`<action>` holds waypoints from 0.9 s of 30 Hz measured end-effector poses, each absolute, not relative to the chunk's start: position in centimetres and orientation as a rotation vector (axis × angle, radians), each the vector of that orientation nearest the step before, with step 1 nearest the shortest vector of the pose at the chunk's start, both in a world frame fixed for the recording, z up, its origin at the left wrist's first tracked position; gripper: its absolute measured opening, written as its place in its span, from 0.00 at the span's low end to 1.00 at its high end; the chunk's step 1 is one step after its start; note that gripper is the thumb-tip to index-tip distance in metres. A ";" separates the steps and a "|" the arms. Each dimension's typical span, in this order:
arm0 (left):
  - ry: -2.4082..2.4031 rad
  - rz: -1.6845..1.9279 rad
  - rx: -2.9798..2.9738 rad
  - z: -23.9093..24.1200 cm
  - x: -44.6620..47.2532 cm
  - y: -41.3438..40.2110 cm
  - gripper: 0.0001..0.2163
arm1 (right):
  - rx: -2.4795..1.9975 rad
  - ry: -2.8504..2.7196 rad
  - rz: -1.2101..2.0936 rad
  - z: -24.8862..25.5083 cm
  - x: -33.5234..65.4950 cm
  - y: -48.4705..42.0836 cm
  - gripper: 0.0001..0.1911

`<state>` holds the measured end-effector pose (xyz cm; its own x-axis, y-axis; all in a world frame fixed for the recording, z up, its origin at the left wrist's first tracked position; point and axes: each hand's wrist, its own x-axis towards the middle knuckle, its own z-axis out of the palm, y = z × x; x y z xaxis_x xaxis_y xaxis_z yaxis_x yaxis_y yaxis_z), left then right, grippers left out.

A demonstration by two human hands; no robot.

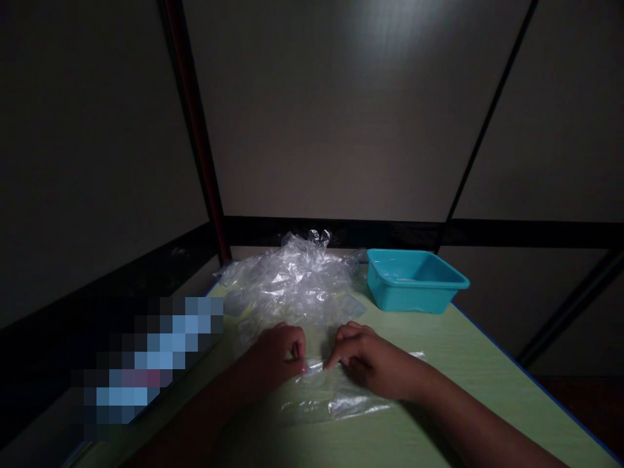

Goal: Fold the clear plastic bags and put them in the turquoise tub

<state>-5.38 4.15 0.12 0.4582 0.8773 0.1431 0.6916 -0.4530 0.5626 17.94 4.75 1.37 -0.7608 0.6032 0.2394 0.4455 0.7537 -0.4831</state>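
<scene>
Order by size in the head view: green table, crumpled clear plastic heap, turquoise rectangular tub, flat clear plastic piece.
1. Green table
2. Clear plastic heap
3. Unsure: turquoise tub, flat plastic piece (nearer, partly covered)

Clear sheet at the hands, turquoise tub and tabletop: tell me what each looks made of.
Clear sheet: likely thin plastic film, glossy; it is see-through, with bright creased highlights.
Turquoise tub: probably moulded plastic, smooth with a soft sheen, going by its even colour and rounded rim.
Tabletop: perhaps laminate, pale green with faint streaks; the dim light leaves it open.
</scene>
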 end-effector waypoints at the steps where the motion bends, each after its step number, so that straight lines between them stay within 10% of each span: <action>1: 1.302 0.571 2.272 0.4 -5.4 4.0 0.02 | -0.806 -2.572 0.572 1.4 18.0 4.7 0.18; 27: 1.149 0.447 2.270 1.3 -6.3 3.5 0.08 | -0.853 -2.502 0.542 -0.2 18.1 5.8 0.11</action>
